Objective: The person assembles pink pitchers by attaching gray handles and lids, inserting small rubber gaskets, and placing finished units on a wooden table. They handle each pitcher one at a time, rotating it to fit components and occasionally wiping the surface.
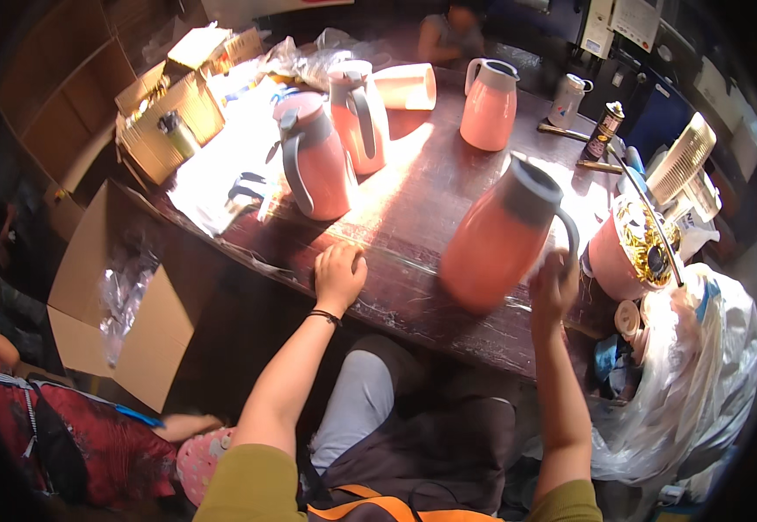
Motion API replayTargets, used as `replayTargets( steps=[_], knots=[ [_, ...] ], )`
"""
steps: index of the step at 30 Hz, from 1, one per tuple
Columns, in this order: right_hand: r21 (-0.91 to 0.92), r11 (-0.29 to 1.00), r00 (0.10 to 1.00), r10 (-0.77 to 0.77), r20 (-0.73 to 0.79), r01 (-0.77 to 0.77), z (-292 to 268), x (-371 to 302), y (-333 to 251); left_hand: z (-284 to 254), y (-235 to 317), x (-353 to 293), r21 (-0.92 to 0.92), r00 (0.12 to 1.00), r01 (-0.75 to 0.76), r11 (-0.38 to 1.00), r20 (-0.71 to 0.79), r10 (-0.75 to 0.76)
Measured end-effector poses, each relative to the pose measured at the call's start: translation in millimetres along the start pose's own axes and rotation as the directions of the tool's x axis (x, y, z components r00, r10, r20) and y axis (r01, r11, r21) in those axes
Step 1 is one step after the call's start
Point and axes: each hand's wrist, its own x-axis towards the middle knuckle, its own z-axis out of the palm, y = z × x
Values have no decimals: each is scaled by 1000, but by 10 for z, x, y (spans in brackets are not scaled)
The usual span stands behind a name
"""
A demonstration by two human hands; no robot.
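My right hand [554, 283] is closed round the grey handle of a pink vacuum jug [491, 248]. The jug leans to the right, its grey neck and uncovered mouth at the top; its base is blurred. At the table's near edge rests my left hand [340, 277], fingers loosely bent and holding nothing. Beyond it stand two pink jugs with grey handles and lids, the nearer jug [322, 170] and the farther jug [365, 130]. Another pink jug [489, 109] without a lid stands at the far side. A pink cylindrical shell [409, 87] lies on its side behind them.
On the dark table [396, 228], an open carton [174, 113] stands far left. A spray can [604, 130], a small fan [687, 165] and a pink bucket [619, 257] are right. A clear plastic bag [691, 374] hangs nearby. Another carton [122, 304] sits lower left, near another person.
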Motion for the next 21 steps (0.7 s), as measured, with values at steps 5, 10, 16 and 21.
replayTargets(
  steps=[5,10,16,21],
  knots=[
    [33,946,935,313,166,-323,-528,-1389,-915,-44,-55,-96,-679,936,345,648,195,-293],
    [-300,868,901,430,53,-396,-614,-2313,-963,-1308,1450,-539,-719,701,124,683,551,453],
    [-305,796,793,586,168,-523,-530,-2780,-1082,-1369,1821,-897,-382,459,-118,917,798,391],
    [-237,768,804,565,-188,-595,-1968,-3253,-730,-1269,1843,-1095,-354,456,-195,915,793,404]
  ],
)
